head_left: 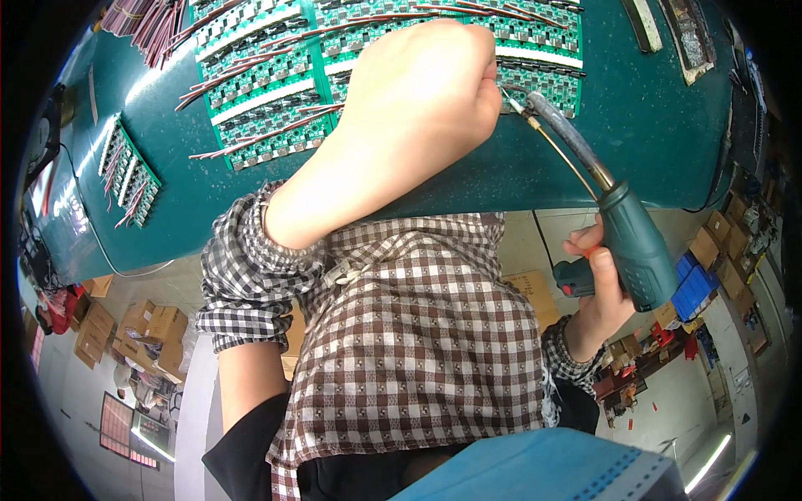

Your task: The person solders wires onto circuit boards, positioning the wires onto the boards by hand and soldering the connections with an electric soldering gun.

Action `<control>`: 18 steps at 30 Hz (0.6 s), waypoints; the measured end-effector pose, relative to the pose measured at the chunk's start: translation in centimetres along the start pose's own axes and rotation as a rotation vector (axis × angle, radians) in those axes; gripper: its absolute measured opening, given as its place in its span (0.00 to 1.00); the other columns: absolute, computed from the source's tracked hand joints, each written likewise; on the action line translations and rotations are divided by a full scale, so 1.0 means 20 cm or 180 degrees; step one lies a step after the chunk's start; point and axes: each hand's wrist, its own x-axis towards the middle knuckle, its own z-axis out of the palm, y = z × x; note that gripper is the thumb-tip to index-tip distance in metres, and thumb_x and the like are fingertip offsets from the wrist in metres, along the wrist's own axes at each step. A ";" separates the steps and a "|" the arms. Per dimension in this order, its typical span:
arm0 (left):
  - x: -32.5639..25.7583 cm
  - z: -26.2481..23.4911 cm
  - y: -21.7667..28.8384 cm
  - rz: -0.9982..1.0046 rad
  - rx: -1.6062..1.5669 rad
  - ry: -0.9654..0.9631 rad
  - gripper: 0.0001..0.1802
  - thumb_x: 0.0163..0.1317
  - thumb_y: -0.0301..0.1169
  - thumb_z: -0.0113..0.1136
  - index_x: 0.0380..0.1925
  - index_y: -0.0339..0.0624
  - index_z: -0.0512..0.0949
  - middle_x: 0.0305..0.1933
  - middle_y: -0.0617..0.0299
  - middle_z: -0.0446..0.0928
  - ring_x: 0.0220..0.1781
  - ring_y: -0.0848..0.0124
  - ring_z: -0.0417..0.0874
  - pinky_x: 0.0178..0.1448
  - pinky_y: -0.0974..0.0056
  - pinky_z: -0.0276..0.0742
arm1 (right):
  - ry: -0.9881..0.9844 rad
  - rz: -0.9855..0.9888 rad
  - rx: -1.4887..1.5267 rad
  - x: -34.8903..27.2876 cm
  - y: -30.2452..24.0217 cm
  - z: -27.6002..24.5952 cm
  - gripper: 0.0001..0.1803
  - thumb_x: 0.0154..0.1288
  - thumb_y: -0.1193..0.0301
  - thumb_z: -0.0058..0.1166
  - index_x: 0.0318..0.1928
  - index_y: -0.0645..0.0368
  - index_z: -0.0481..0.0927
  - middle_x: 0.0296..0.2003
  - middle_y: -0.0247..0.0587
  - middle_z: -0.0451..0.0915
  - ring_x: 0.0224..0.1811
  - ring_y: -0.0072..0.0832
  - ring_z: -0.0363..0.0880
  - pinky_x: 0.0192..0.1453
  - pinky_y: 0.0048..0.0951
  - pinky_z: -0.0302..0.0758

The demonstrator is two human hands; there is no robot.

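Note:
My left hand [430, 88] is closed, its back toward me, over the right part of the green circuit boards [271, 92]. Its fingertips are hidden, so whatever they pinch does not show; a short dark wire end lies beside them. In my right hand [606, 288] is a green soldering gun [639, 242], fingers wrapped round its grip. The gun's metal barrel and thin brass feed tube [564, 154] slant up and left, and their tips meet just right of my left fingers, over the boards. Red and black wires [242, 71] lie in rows across the boards.
A separate small board panel [129, 175] with wires lies at left on the green table [468, 188]. A bundle of wires [146, 25] sits at far left. Two narrow metal strips [687, 37] are at far right. Cardboard boxes [150, 334] stand on the floor.

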 end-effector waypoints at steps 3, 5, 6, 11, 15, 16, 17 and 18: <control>0.00 0.00 0.00 -0.0014 0.0020 -0.0024 0.04 0.48 0.28 0.57 0.22 0.40 0.75 0.20 0.56 0.74 0.25 0.59 0.77 0.31 0.60 0.72 | -0.0096 -0.0112 -0.0262 0.00 0.01 -0.02 0.21 0.57 0.71 0.54 0.48 0.74 0.73 0.31 0.48 0.78 0.33 0.34 0.79 0.34 0.32 0.82; 0.00 0.00 0.00 -0.0005 0.0026 -0.0027 0.04 0.48 0.28 0.57 0.22 0.40 0.75 0.20 0.56 0.74 0.25 0.59 0.77 0.31 0.60 0.72 | -0.0022 -0.0208 -0.0201 0.00 0.01 -0.02 0.21 0.57 0.71 0.54 0.48 0.74 0.73 0.31 0.48 0.78 0.33 0.34 0.79 0.34 0.32 0.82; 0.00 0.00 0.00 0.0005 0.0008 -0.0015 0.04 0.48 0.28 0.57 0.22 0.40 0.75 0.20 0.56 0.74 0.25 0.59 0.77 0.31 0.60 0.72 | -0.0020 -0.0207 -0.0203 0.00 0.01 -0.02 0.21 0.57 0.71 0.54 0.48 0.74 0.73 0.31 0.48 0.78 0.33 0.34 0.79 0.34 0.32 0.82; 0.00 0.00 0.00 -0.0001 0.0000 -0.0021 0.04 0.48 0.28 0.57 0.22 0.40 0.75 0.20 0.56 0.74 0.25 0.59 0.77 0.30 0.61 0.72 | 0.0013 -0.0148 -0.0307 0.00 0.00 -0.02 0.21 0.57 0.70 0.54 0.48 0.74 0.73 0.31 0.48 0.78 0.33 0.34 0.79 0.34 0.31 0.82; 0.00 0.01 0.00 0.0001 0.0000 0.0013 0.04 0.48 0.28 0.57 0.22 0.40 0.75 0.20 0.57 0.74 0.25 0.59 0.77 0.30 0.61 0.72 | 0.0008 -0.0185 -0.0259 -0.01 0.01 -0.01 0.21 0.57 0.70 0.54 0.47 0.74 0.73 0.31 0.48 0.78 0.33 0.34 0.79 0.34 0.32 0.82; 0.00 0.01 -0.01 -0.0002 0.0000 0.0021 0.04 0.48 0.28 0.57 0.22 0.40 0.75 0.20 0.57 0.74 0.25 0.60 0.77 0.30 0.61 0.72 | 0.0000 -0.0159 -0.0255 -0.01 0.01 -0.01 0.21 0.57 0.70 0.54 0.47 0.74 0.73 0.31 0.48 0.78 0.33 0.34 0.79 0.34 0.32 0.82; 0.00 0.01 -0.01 -0.0001 0.0001 0.0020 0.04 0.48 0.28 0.57 0.22 0.40 0.75 0.20 0.57 0.74 0.25 0.60 0.77 0.30 0.61 0.72 | -0.0008 -0.0134 -0.0251 -0.01 0.01 -0.01 0.21 0.57 0.70 0.54 0.47 0.74 0.73 0.31 0.48 0.78 0.33 0.33 0.79 0.34 0.32 0.82; 0.00 0.01 -0.01 -0.0013 -0.0003 0.0004 0.04 0.48 0.28 0.57 0.22 0.40 0.75 0.20 0.57 0.74 0.25 0.60 0.77 0.30 0.61 0.72 | -0.0003 -0.0133 -0.0250 -0.01 0.01 -0.01 0.21 0.57 0.70 0.54 0.47 0.74 0.73 0.31 0.48 0.78 0.33 0.33 0.79 0.34 0.32 0.82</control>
